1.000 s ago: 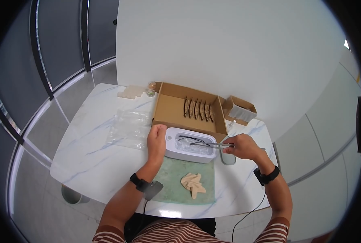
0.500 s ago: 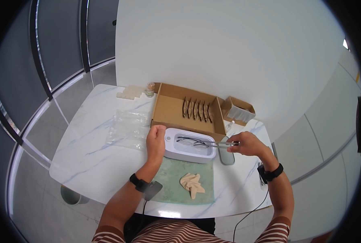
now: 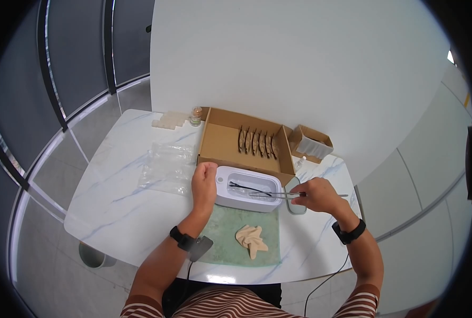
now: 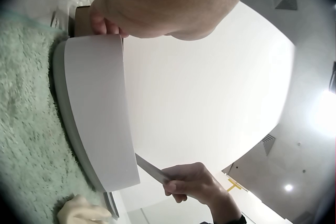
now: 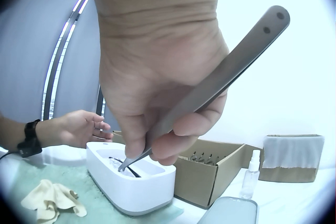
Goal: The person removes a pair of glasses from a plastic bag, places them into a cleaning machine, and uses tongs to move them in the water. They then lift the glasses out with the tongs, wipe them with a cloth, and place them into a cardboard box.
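A white ultrasonic cleaner (image 3: pixel 246 203) stands at the back of a green cloth (image 3: pixel 209 238). In its basin lies a pair of dark-framed glasses (image 3: pixel 249 187), partly under liquid. My right hand (image 3: pixel 319 194) pinches metal tweezers (image 5: pixel 210 85) between thumb and fingers, and their tips reach down into the basin beside the glasses. Whether the tips grip the frame I cannot tell. At the cleaner's left end my left hand (image 3: pixel 205 183) holds it, fingers curled round the back corner; most of them are hidden behind it in the left wrist view.
Behind the cleaner stands a shallow cardboard box (image 3: pixel 220 138) with several dark curved pieces in a row. A smaller box (image 3: pixel 313 143), a spray bottle (image 5: pixel 251 174) and a grey-green tray (image 5: pixel 231 211) are to the right. A beige cloth (image 3: pixel 252 241) lies in front, clear bags (image 3: pixel 167 169) left.
My right hand moved slightly right, then back left and lower with the tweezers. The glasses shifted in the basin and now show as one dark slanting bar. My left hand stayed put.
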Available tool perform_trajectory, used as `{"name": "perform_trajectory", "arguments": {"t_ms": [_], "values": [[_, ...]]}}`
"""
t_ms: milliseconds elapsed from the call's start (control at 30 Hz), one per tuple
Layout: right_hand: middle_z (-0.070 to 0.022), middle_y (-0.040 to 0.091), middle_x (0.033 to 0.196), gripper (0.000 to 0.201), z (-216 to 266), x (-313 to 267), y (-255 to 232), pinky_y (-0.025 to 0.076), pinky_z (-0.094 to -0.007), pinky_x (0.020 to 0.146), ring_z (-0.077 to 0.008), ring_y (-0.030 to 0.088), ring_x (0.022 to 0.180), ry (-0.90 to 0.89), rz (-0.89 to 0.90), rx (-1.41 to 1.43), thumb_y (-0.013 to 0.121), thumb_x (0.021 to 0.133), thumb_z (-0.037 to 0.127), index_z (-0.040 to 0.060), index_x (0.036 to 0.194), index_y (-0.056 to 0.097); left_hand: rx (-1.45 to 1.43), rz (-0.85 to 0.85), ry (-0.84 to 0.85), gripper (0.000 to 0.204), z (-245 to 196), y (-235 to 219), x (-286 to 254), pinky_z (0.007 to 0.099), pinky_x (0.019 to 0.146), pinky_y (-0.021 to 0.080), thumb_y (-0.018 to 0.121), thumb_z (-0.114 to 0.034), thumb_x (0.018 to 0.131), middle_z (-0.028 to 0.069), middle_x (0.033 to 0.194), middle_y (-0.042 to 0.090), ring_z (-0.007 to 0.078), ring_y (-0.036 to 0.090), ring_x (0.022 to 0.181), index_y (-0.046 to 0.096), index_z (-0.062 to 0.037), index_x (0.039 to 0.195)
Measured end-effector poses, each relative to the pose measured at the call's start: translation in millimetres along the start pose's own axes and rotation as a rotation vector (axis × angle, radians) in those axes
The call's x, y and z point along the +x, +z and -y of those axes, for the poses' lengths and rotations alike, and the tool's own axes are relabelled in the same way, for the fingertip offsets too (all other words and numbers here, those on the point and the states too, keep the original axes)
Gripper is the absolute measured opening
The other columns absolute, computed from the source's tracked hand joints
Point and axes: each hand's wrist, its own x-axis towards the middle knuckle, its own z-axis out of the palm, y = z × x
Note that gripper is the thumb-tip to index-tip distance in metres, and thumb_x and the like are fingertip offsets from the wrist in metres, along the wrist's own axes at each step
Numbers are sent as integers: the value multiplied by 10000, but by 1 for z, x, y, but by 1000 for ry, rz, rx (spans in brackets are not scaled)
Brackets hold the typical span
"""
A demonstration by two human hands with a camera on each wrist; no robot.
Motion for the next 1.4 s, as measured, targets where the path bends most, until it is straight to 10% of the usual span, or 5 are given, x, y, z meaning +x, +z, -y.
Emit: {"name": "perform_trajectory", "arguments": {"t_ms": [1400], "values": [[-155, 741, 846, 389, -15, 31, -12, 535, -409, 760, -324, 698, 829, -4, 168, 63, 789, 819, 329, 67, 1105, 761, -38, -19, -30, 214, -6, 1, -1, 270, 689, 453, 597, -198, 997, 24, 820, 631, 101, 551, 764, 666, 1, 964]]}}
